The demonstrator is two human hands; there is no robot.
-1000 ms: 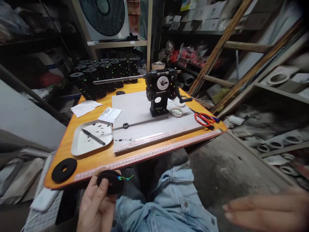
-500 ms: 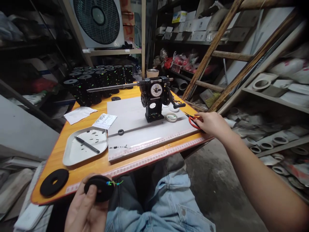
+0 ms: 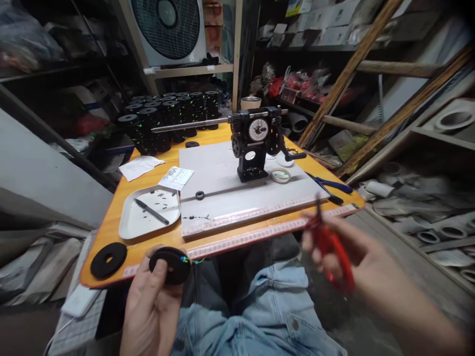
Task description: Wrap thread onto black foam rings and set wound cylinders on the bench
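Observation:
My left hand (image 3: 150, 306) grips a black round spool (image 3: 170, 265) below the near edge of the orange table (image 3: 122, 217); short green and blue wire ends (image 3: 191, 260) stick out of the spool's right side. My right hand (image 3: 345, 257), blurred by motion, holds red-handled scissors (image 3: 330, 247) in the air off the table's near right corner, blades pointing up. A black hand-crank winding machine (image 3: 254, 143) with a round dial stands on a grey board (image 3: 237, 188) at the table's middle.
A white tray (image 3: 148, 217) with a black pen and small bits lies left of the board. A black disc (image 3: 108, 259) lies at the near left corner. Stacked black spools (image 3: 166, 118) fill the far left. Blue-handled pliers (image 3: 332, 185) and a tape roll (image 3: 281, 175) lie right. Ladder and shelves stand right.
My right hand reached to the table's right side, picked up the red scissors and pulled them back toward me. The left hand kept hold of the spool.

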